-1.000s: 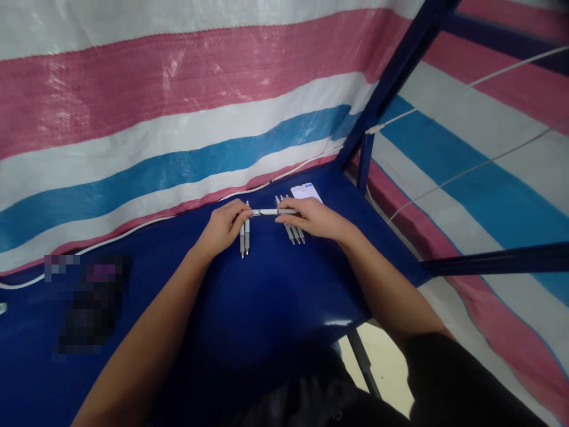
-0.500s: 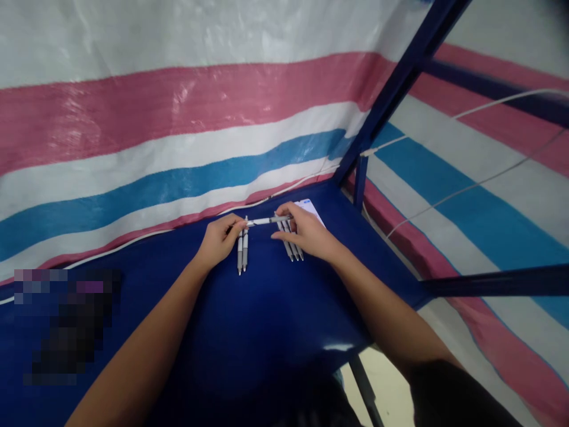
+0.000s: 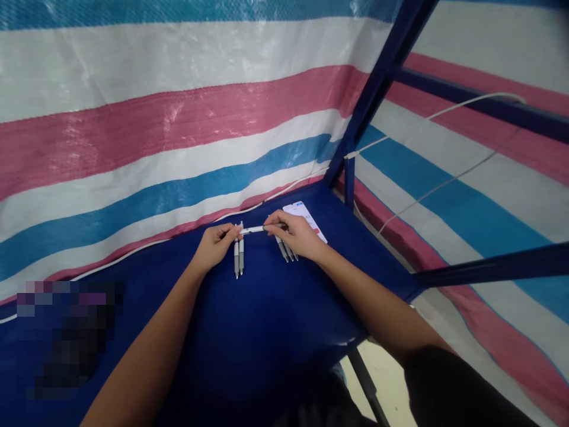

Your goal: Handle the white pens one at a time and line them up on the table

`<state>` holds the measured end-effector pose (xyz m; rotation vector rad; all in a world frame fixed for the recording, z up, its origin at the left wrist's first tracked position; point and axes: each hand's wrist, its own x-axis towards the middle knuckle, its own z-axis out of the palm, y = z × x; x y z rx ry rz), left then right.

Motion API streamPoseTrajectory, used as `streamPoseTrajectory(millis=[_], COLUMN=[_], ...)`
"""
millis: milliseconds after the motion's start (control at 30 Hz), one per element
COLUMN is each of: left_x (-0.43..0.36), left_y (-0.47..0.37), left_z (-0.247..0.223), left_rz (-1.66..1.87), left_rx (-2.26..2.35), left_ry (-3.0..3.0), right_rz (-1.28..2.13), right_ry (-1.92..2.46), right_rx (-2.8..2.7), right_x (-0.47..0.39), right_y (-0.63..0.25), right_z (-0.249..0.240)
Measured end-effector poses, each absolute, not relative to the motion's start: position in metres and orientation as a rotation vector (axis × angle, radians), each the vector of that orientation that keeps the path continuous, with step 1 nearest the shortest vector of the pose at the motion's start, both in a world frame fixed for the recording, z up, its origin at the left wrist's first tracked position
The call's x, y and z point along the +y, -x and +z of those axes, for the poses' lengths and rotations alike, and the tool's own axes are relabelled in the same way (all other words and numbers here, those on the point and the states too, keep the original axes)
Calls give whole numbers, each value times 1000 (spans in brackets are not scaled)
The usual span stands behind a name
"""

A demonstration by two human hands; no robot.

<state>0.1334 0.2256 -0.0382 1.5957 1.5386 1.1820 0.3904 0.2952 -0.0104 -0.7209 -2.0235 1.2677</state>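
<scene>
A white and grey pen [image 3: 253, 229] is held level above the dark blue tabletop [image 3: 249, 332]. My left hand [image 3: 216, 244] pinches one end of it between thumb and fingers. The other end is in the closed fingers of my right hand [image 3: 297, 233], which hides part of the grey section. Just below my left fingertips lie two similar pens [image 3: 239, 258] side by side, tips toward me. Under my right hand is a small group of pens [image 3: 287, 251], also tips toward me, their upper ends covered by the hand.
A phone with a lit white screen [image 3: 306, 217] lies beyond my right hand. A blurred dark object [image 3: 75, 338] is at the table's left. Striped sheeting [image 3: 178, 148] hangs behind, with a white cable [image 3: 244, 210] along its foot. Dark blue frame bars [image 3: 351, 142] stand at right.
My right thumb and fingers have closed on the pen, where the thumb stood apart before. The right hand has shifted left, uncovering more of the phone. The camera view has tilted slightly.
</scene>
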Motion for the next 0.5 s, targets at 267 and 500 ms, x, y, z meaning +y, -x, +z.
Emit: streamPoseTrajectory(millis=[267, 500], left_x=[227, 228], left_y=[-134, -133], left_z=[-35, -39], left_rz=[1216, 1209], left_rx=[1506, 1493], left_ry=[-1544, -1503], right_rz=[1479, 1437], right_ry=[811, 808], right_rx=[-1688, -1560], right_x=[305, 300], right_y=[-384, -383], right_z=[-22, -23])
